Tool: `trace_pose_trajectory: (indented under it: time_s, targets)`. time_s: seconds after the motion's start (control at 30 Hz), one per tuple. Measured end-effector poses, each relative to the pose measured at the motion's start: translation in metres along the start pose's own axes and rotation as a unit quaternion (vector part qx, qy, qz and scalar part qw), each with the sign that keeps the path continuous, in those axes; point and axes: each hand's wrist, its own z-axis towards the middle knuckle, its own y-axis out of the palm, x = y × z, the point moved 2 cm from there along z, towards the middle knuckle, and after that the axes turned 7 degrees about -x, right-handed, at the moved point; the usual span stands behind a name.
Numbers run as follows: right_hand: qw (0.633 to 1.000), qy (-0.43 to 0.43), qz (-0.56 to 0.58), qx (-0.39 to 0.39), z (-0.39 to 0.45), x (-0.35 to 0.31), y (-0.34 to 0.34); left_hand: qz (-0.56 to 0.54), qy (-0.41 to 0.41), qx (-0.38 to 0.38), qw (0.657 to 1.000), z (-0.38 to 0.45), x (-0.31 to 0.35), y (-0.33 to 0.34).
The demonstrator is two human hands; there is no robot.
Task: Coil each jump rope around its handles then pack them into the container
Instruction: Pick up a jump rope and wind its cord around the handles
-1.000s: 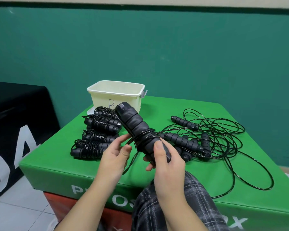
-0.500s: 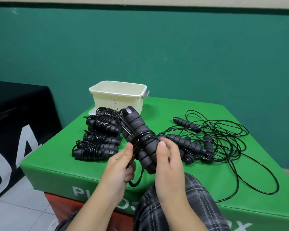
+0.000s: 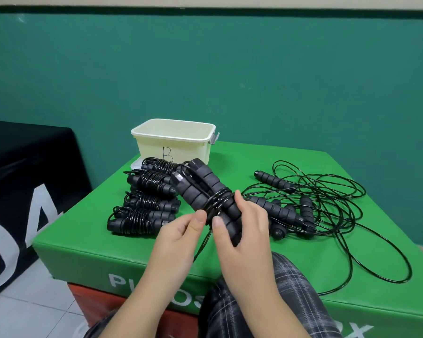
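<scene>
My right hand [image 3: 244,225] grips the lower end of two black foam jump-rope handles [image 3: 198,189] held side by side and tilted up to the left. A few turns of black rope circle their middle. My left hand [image 3: 181,230] pinches that rope just beside the coil, and a loose length hangs down from it. Several coiled ropes [image 3: 144,198] lie in a stack on the green pad [image 3: 83,242] to the left. Uncoiled ropes with handles [image 3: 303,201] sprawl in a tangle on the right. The cream container [image 3: 174,140] stands open at the back.
The green pad sits on a red block in front of a green wall. A black covered box [image 3: 27,181] stands to the left. My plaid-trousered knee [image 3: 266,308] is below my hands. One rope loop [image 3: 381,264] trails toward the pad's front right edge.
The held handles turned and dropped slightly. My left hand swung the rope round below the handles and came back up beside the coil. The trailing loop on the right shifted a little.
</scene>
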Motion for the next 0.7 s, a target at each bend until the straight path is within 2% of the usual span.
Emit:
trace_pose_trajectory:
  time_s: [0.07, 0.17, 0.3, 0.4, 0.5, 0.6, 0.7]
  targets:
    - [0.999, 0.015, -0.038, -0.004, -0.002, 0.000, 0.001, -0.003, 0.029, -0.005, 1.000, 0.001, 0.003, 0.000]
    - [0.995, 0.014, -0.103, -0.001, -0.004, 0.005, 0.004, 0.054, 0.076, -0.008, 0.996, 0.001, 0.002, -0.003]
    - [0.994, 0.017, -0.108, -0.023, -0.003, 0.005, 0.000, 0.124, 0.125, -0.002, 0.984, 0.002, -0.003, -0.007]
    - [0.996, 0.021, -0.076, -0.051, -0.004, 0.003, 0.000, 0.121, 0.144, 0.011, 0.982, 0.003, -0.002, -0.011]
    - [0.998, 0.044, -0.006, -0.043, -0.004, 0.004, 0.002, 0.080, 0.151, -0.012, 0.985, 0.003, -0.004, -0.013]
    - [0.994, 0.055, 0.089, -0.030, -0.006, 0.004, 0.001, 0.016, 0.118, -0.012, 0.993, 0.005, -0.013, -0.012]
    - [0.991, 0.040, 0.127, -0.032, -0.009, 0.000, -0.002, 0.004, 0.084, 0.033, 0.996, 0.009, -0.019, -0.011]
